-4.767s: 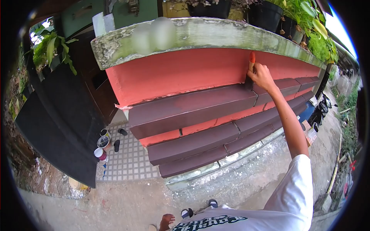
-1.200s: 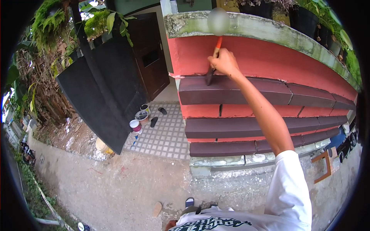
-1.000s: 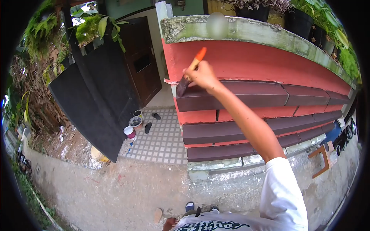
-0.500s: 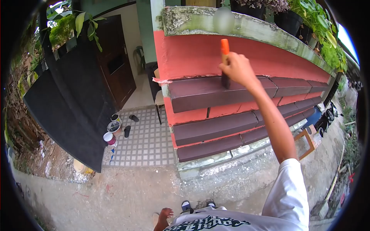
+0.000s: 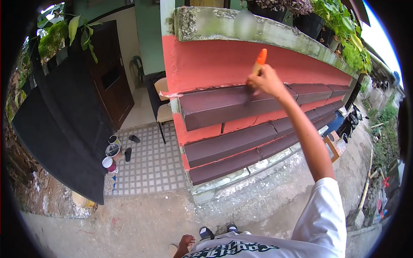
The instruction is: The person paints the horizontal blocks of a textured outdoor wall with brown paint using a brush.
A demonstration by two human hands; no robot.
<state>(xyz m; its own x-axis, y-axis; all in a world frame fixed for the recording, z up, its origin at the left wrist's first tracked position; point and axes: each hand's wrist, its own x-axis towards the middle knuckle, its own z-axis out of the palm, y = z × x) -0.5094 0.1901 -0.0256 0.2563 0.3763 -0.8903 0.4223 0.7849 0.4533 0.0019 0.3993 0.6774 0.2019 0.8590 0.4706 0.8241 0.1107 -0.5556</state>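
My right hand (image 5: 267,81) is closed around a paintbrush (image 5: 259,65) with an orange-tipped wooden handle. The brush's dark bristles are blurred by motion and lie over the top brown ledge (image 5: 206,104) of a red wall (image 5: 215,60); contact with the surface is hard to judge. Low in the view, beside my white shirt, my left hand (image 5: 186,241) has its fingers curled. A pale beige edge shows just left of it, and I cannot make out what that hand holds. Two more brown ledges (image 5: 232,144) run below the top one.
Potted plants (image 5: 309,26) stand on the mossy concrete ledge (image 5: 215,23) above. Left are a black panel (image 5: 60,129), paint buckets (image 5: 109,164) and dark slippers (image 5: 128,155) on tiles. A chair (image 5: 164,112) stands by the doorway. A wooden frame (image 5: 331,148) leans at the right.
My right hand has shifted slightly right along the top ledge, and the brush handle now tilts more to the right. The whole view has swung a little; the left hand stays low.
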